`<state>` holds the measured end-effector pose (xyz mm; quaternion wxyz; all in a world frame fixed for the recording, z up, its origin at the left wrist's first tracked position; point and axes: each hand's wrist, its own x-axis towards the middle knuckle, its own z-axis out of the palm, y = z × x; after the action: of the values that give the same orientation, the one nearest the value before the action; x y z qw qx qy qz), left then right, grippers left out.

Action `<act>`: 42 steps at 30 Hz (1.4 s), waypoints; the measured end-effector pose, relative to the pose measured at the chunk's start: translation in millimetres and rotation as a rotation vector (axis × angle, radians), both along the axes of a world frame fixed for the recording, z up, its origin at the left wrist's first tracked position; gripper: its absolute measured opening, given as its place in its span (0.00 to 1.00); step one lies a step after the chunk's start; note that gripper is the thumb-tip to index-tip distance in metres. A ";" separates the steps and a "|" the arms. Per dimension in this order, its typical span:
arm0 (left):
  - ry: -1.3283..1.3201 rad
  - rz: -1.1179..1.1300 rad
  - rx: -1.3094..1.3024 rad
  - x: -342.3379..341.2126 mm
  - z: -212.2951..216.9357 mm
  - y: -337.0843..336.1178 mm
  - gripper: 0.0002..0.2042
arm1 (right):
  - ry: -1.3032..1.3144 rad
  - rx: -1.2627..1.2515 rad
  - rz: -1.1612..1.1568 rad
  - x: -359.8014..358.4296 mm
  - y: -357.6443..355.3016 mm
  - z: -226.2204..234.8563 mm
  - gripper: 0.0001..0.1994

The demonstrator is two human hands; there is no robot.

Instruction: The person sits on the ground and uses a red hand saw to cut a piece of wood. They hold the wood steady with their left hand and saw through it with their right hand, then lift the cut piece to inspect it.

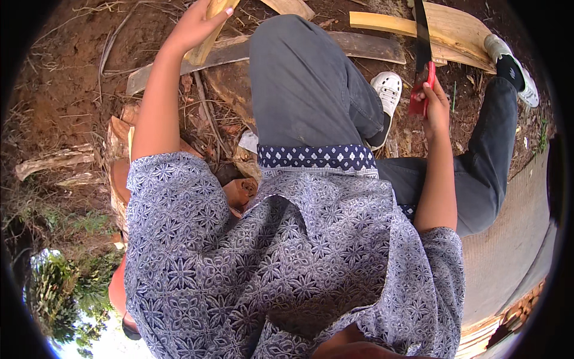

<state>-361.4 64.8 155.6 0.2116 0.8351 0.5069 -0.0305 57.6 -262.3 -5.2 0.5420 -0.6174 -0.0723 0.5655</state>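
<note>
My right hand [438, 106] is wrapped round the red handle of a handsaw [423, 37]. Its dark blade points away from me and crosses the pale boards at the far right; whether the teeth touch wood I cannot tell. At the top left, my left hand [198, 27] grips a yellowish wooden board [206, 52], thumb along its face, the other fingers partly cut off by the picture's edge. A long yellow strip of wood [379, 23] lies beside the blade, against a wider pale board [457, 27].
A grey weathered plank [373, 46] lies across the ground beyond my knee. My white shoe [387, 90] is near the saw. Cut logs [119, 155] and sticks lie on the brown soil at left. A grey corrugated sheet [508, 233] is at right.
</note>
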 end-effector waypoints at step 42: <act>0.297 -0.171 -0.241 269.8 -237.4 -87.5 0.43 | -0.741 -0.076 -0.068 -36.7 12.9 -3.8 0.22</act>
<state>-91.5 -22.7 -81.8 0.2295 0.8302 0.4523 -0.2313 20.9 -249.4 -9.0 0.4743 -0.8019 -0.2220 0.2875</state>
